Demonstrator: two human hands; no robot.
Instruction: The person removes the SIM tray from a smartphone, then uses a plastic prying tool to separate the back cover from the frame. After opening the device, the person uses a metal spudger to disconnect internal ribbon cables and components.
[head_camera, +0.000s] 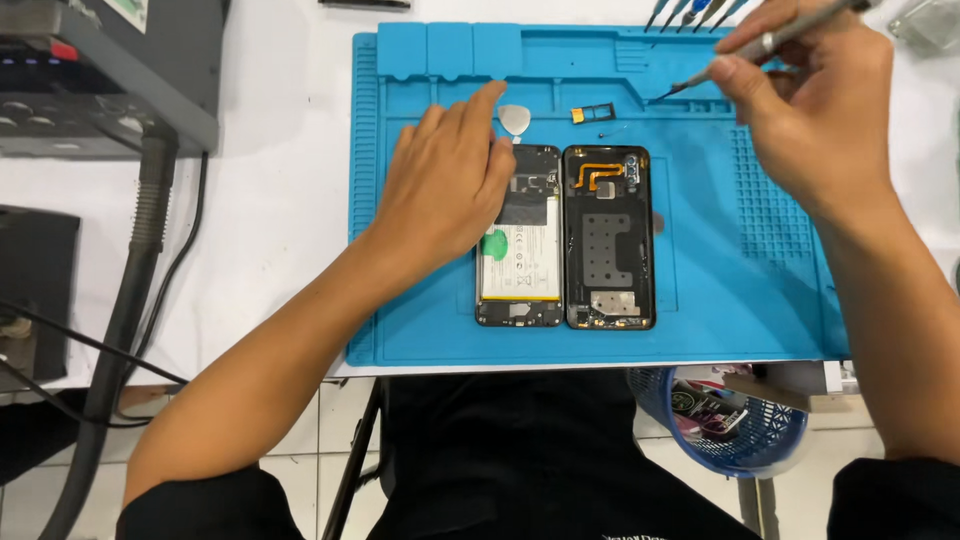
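An opened phone body (520, 240) with its white battery showing lies on a blue work mat (720, 280). Beside it on the right lies its black back cover (608, 240), inside up, with an orange flex cable at the top. My left hand (445, 185) rests flat on the upper left of the phone body, fingers spread. My right hand (810, 100) holds a thin metal screwdriver (740, 55), its tip down on the mat at the upper right. A white plectrum (514, 119) and a small card tray (592, 113) lie above the phones.
Grey bench equipment (100, 80) and a thick hose (130, 290) stand at the left. Several tool tips (690, 12) lie past the mat's far edge. A blue mesh basket (735, 420) with scraps hangs below the table's front edge at the right.
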